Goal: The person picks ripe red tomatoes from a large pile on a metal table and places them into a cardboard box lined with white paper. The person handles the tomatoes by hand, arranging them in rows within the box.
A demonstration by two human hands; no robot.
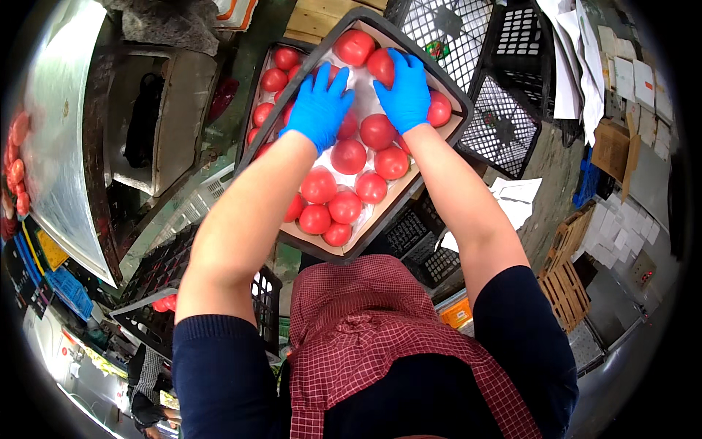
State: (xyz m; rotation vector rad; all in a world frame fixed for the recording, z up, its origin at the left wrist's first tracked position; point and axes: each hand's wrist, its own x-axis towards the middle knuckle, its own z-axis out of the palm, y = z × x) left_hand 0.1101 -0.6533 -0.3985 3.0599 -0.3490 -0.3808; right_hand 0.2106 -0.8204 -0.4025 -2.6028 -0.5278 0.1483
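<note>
A black plastic crate (463,118) lined with cardboard and white paper stands before me, with red tomatoes (349,156) inside. My left hand (319,110), in a blue glove, lies over tomatoes on the crate's left side. Its fingers are spread, and the palm hides whether it grips one. My right hand (405,93), also gloved in blue, has its fingers curled over a tomato (379,67) near the far right side. White paper shows between the two hands. My forearms cover part of the crate's near left and right edges.
Beneath the left edge sits a second crate of tomatoes (274,80). Black mesh crates (447,33) stand at the far right. At left are a metal-topped table (60,137) and a foam box (184,110). Wooden pallets (565,296) lie to the right. Another person (147,389) is at lower left.
</note>
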